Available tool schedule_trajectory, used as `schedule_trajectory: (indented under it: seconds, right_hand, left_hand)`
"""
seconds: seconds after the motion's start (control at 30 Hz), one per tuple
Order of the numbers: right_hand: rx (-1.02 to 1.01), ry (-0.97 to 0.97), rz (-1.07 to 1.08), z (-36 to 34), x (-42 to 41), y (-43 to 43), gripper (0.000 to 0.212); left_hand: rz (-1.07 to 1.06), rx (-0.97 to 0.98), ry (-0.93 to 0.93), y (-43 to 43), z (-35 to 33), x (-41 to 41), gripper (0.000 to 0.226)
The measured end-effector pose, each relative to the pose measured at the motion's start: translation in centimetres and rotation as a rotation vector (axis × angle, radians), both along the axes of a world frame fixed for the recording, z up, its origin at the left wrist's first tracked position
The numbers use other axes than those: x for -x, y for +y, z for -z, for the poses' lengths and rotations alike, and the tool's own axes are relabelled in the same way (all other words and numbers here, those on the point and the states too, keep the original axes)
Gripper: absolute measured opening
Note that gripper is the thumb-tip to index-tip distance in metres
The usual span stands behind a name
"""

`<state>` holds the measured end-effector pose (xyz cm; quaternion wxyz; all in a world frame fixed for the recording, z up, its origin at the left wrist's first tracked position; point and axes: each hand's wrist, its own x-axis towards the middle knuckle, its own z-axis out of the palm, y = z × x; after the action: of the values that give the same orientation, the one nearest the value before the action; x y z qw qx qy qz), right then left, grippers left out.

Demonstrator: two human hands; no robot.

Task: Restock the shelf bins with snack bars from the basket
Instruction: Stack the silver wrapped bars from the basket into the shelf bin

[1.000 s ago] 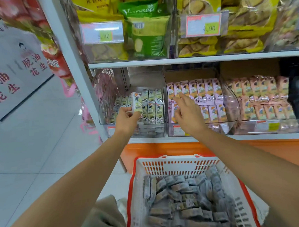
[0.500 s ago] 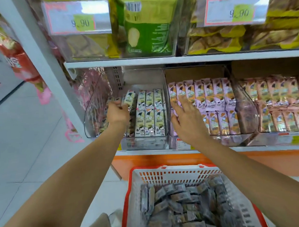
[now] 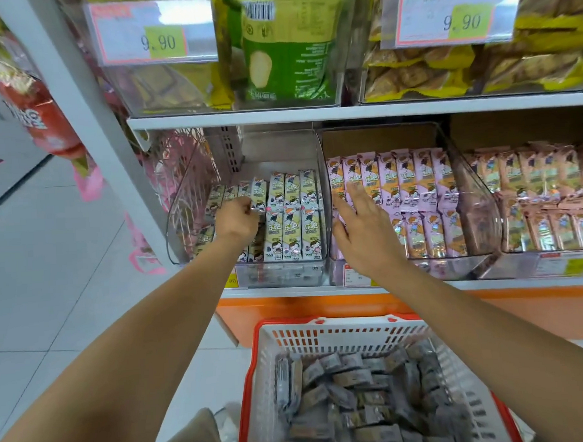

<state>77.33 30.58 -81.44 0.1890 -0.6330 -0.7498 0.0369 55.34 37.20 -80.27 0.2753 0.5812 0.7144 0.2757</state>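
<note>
My left hand (image 3: 237, 220) is inside the clear left shelf bin (image 3: 180, 225), its fingers curled round a white-and-yellow snack bar (image 3: 258, 197) standing among the rows of the same bars (image 3: 293, 217). My right hand (image 3: 362, 224) lies with straight, spread fingers against the pink bars (image 3: 415, 185) at the left side of the neighbouring bin (image 3: 477, 212). Below, the white basket with a red rim (image 3: 321, 333) holds several grey-wrapped snack bars (image 3: 355, 402).
A third bin of orange-pink bars (image 3: 542, 183) stands at the right. The upper shelf (image 3: 345, 112) carries bins of green and yellow snack bags with 9.90 price tags (image 3: 157, 36). A white shelf upright (image 3: 88, 112) and tiled aisle floor (image 3: 51, 264) lie at the left.
The camera has come closer to the shelf. My left hand has pushed its bar down into the row in the left bin. My right hand stays spread on the pink bars.
</note>
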Motion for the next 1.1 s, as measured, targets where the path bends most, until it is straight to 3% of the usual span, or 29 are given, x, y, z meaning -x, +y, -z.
schedule_trajectory:
  seconds: [0.4,0.6,0.7,0.87,0.97,1.1]
  right_hand:
    - [-0.001,0.015,-0.001,0.1,0.0,0.2,0.052]
    - [-0.045,0.155,-0.015,-0.4,-0.2,-0.5,0.047]
    - [-0.123,0.292,-0.093,-1.1,-0.6,-1.7,0.043]
    - [-0.247,0.312,-0.168,-0.6,-2.6,-6.2,0.039]
    - [-0.296,0.285,-0.161,0.6,-4.8,-9.5,0.037]
    - [-0.231,0.202,-0.1,3.9,-9.0,-13.2,0.033]
  left_hand:
    - [0.11,0.048,0.079,0.4,1.0,0.7,0.05]
    - [0.129,-0.289,0.188,-5.2,-1.0,-0.7,0.042]
    - [0.211,-0.459,0.217,-8.6,-2.0,-1.1,0.039]
    - [0.379,-0.641,0.228,-13.5,-2.1,-3.0,0.033]
    - [0.482,-0.621,0.187,-16.0,-0.1,-5.6,0.029]
    - [0.554,-0.427,0.13,-18.5,5.3,-9.3,0.027]
